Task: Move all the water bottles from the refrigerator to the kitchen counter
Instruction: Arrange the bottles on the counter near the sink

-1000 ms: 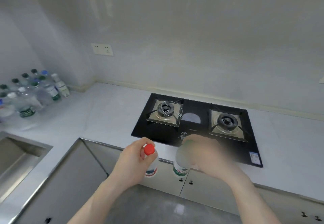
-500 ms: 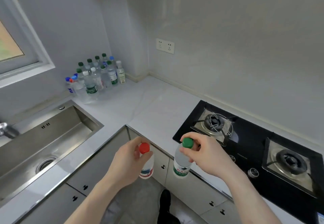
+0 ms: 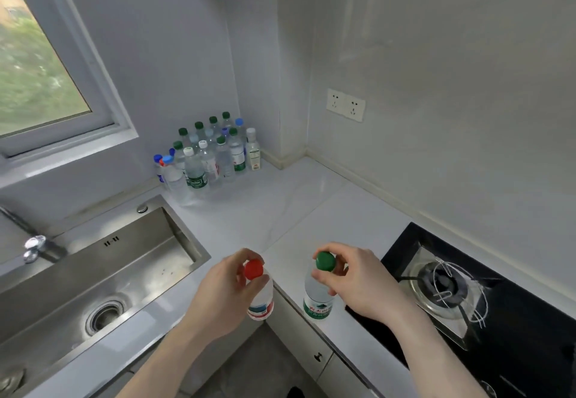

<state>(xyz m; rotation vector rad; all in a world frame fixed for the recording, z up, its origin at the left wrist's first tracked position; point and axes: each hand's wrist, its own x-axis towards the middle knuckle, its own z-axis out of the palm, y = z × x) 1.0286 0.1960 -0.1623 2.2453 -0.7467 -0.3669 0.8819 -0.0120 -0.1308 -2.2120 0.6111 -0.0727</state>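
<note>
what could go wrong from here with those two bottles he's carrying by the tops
1. The left hand pinches the red-capped bottle and the right hand the green-capped bottle just below their caps, over the floor at the counter edge; either might slip and drop.
2. The group of bottles in the corner stands tightly packed; setting new ones down beside it could topple some.
3. The sink lies beside that group, so a tipped bottle may roll in.

View's swung left since a second ago: the black glass gas stove went from dead centre to the right edge, and the steel sink and window came in on the left. The cluster of clear plastic bottles in the far corner now sits mid-frame and looks nearer.
</note>
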